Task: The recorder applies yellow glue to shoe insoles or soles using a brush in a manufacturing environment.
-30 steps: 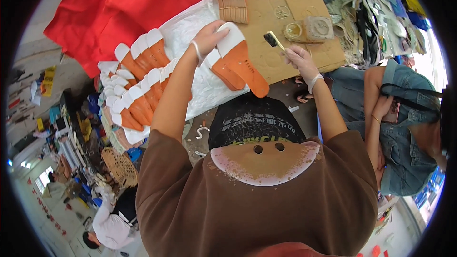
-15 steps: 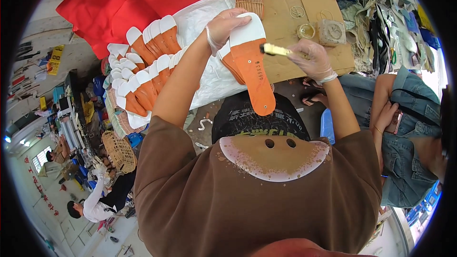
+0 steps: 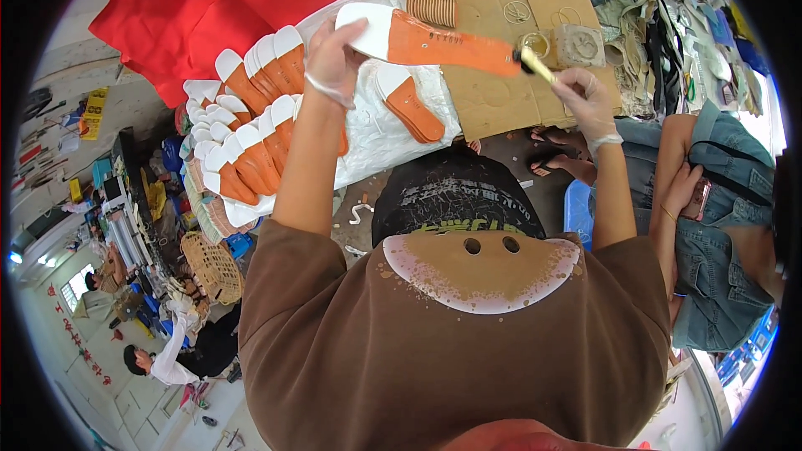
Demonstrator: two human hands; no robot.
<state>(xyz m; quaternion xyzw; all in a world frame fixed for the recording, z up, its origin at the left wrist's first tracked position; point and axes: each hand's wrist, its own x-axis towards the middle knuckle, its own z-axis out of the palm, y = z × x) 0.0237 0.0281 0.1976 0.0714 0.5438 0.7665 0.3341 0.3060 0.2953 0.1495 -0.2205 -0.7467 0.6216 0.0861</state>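
Presently: one insole [image 3: 455,44], orange with a white end, spanning the space between the hands. Left hand [image 3: 332,60], clear-gloved: closed about the white end, thumb on top. Right hand [image 3: 586,102], likewise gloved: gripping a brush [image 3: 539,68] by its pale handle, dark bristles at the orange tip; contact cannot be told. Nearer, between the hands: a short pile [image 3: 411,108], orange and white, on white sheeting [image 3: 366,149]. Left of the left hand: insole rows [image 3: 266,148]. Beyond it: red cloth [image 3: 225,8]. Just beyond the right hand: jar [image 3: 535,43], on cardboard [image 3: 483,108].
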